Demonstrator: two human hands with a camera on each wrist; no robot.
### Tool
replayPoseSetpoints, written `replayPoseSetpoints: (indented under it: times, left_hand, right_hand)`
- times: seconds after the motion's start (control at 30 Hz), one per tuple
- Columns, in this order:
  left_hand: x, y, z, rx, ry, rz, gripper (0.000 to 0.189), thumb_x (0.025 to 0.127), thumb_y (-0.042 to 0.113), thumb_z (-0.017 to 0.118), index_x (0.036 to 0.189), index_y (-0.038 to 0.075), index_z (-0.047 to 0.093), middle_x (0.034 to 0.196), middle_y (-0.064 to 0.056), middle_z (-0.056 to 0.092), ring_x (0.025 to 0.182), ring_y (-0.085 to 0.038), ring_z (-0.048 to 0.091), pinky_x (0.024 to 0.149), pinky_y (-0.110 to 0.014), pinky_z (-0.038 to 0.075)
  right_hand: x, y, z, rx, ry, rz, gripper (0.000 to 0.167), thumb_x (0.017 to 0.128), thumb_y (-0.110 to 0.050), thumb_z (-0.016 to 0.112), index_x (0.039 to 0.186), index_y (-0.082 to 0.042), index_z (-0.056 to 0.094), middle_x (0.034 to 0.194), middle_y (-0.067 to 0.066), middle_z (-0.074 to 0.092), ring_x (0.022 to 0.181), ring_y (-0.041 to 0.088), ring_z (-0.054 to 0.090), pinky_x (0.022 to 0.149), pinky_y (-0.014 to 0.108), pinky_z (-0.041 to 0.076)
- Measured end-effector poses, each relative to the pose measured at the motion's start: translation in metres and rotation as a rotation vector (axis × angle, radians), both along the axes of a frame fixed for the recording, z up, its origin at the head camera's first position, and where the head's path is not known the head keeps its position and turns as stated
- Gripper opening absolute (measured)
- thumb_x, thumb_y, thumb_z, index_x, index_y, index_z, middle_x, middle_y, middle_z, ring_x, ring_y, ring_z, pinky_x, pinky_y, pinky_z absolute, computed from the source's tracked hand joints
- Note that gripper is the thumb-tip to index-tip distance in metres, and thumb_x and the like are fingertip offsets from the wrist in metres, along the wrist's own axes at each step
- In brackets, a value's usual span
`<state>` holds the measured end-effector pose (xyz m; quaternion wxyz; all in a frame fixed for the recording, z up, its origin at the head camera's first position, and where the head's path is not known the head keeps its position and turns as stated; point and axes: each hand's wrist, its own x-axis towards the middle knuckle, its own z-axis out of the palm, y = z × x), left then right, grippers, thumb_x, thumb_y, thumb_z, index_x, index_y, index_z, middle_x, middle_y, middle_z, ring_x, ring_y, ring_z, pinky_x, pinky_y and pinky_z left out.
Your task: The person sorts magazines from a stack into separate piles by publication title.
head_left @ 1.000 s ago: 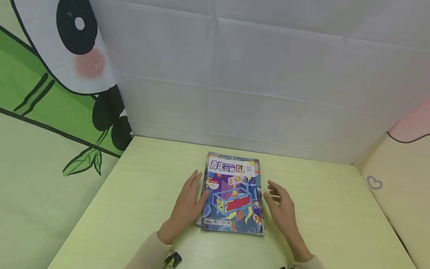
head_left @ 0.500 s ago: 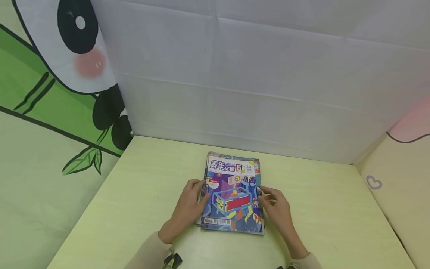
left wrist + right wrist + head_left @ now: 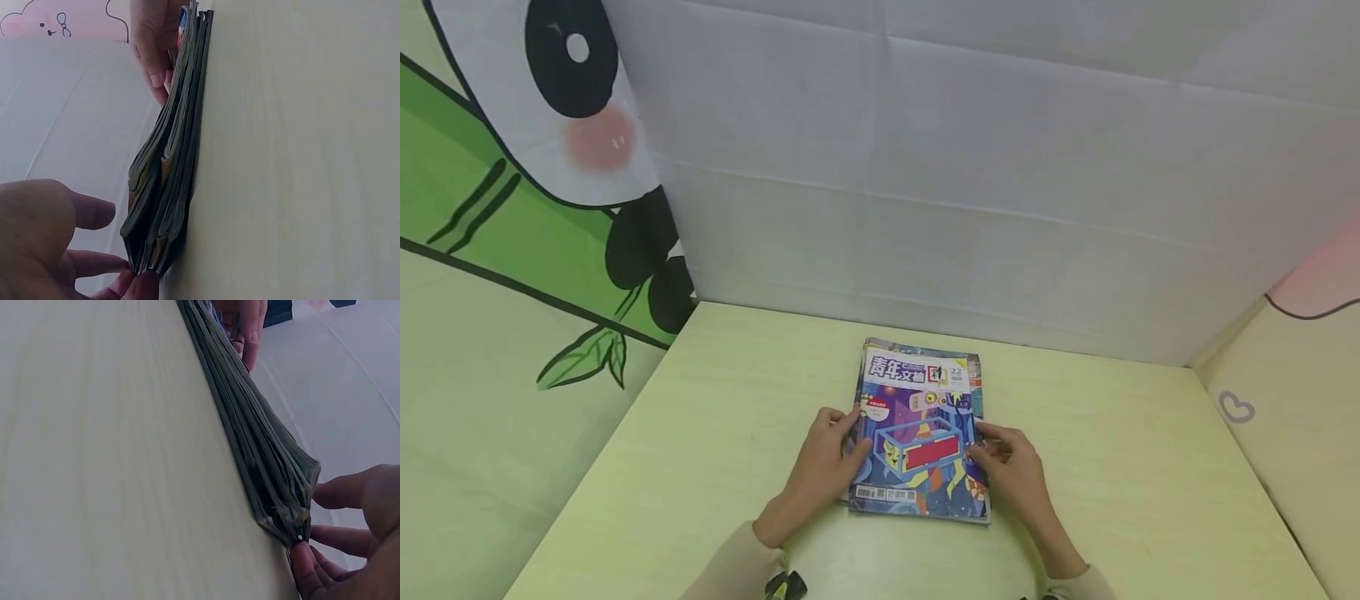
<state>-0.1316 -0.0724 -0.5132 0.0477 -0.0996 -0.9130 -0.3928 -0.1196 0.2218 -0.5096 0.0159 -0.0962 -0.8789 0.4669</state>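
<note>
A stack of magazines (image 3: 922, 446) lies on the pale table, its top cover purple and blue with large Chinese characters. My left hand (image 3: 822, 460) holds the stack's left side, thumb over the cover. In the left wrist view, its fingertips are at the lower edges of the magazines (image 3: 172, 162), with the thumb slightly off the cover. On the opposite side, my right hand (image 3: 1017, 477) grips the right edge, its thumb on the cover's margin. The right wrist view shows curled fingers (image 3: 303, 559) at the edges of the pages.
The pale yellow table (image 3: 1135, 467) extends on both sides of the stack. A white cloth backdrop (image 3: 925, 208) stands behind it, and a printed cloth panel (image 3: 497, 358) borders the left. Some magazines jut out unevenly at the stack's back and left.
My right hand has moved left from beside the stack to its right edge. The left hand's fingers have curled in from straight to the left edge. The stack stays in place.
</note>
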Motion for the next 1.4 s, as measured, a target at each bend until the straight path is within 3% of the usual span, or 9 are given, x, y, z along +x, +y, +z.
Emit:
replayPoseSetpoints:
  times: [0.43, 0.8, 1.1, 1.4]
  left_hand:
    - [-0.003, -0.006, 0.001, 0.094, -0.069, -0.014, 0.058, 0.105, 0.022, 0.076, 0.153, -0.007, 0.061, 0.109, -0.012, 0.049, 0.092, -0.018, 0.045, 0.071, -0.026, 0.038]
    - [-0.005, -0.01, 0.003, 0.138, -0.06, -0.014, 0.057, 0.102, 0.023, 0.081, 0.148, -0.006, 0.065, 0.095, -0.006, 0.045, 0.084, -0.016, 0.041, 0.067, -0.026, 0.033]
    - [-0.008, -0.01, 0.005, 0.154, -0.033, -0.037, 0.047, 0.099, 0.012, 0.083, 0.141, -0.006, 0.072, 0.093, -0.004, 0.054, 0.081, -0.013, 0.046, 0.067, -0.023, 0.038]
    - [-0.006, -0.004, 0.009, 0.1, 0.004, -0.037, 0.04, 0.098, 0.008, 0.082, 0.134, -0.008, 0.075, 0.099, -0.005, 0.066, 0.08, -0.011, 0.053, 0.066, -0.023, 0.045]
  right_hand:
    - [-0.002, -0.006, -0.002, -0.002, -0.005, -0.002, 0.044, 0.102, -0.007, 0.08, 0.145, 0.001, 0.071, 0.125, 0.02, 0.062, 0.097, 0.024, 0.061, 0.073, 0.02, 0.052]
    - [-0.005, -0.009, 0.0, 0.006, -0.029, -0.004, 0.045, 0.102, -0.007, 0.08, 0.145, 0.001, 0.07, 0.12, 0.018, 0.059, 0.095, 0.023, 0.057, 0.069, 0.021, 0.047]
    - [-0.003, -0.009, 0.006, -0.001, -0.05, -0.022, 0.049, 0.1, -0.004, 0.081, 0.146, 0.003, 0.067, 0.124, 0.021, 0.066, 0.096, 0.024, 0.061, 0.072, 0.021, 0.051]
    - [0.001, -0.007, 0.01, 0.003, -0.07, -0.002, 0.049, 0.099, -0.002, 0.08, 0.145, 0.005, 0.064, 0.12, 0.019, 0.069, 0.095, 0.023, 0.063, 0.072, 0.023, 0.053]
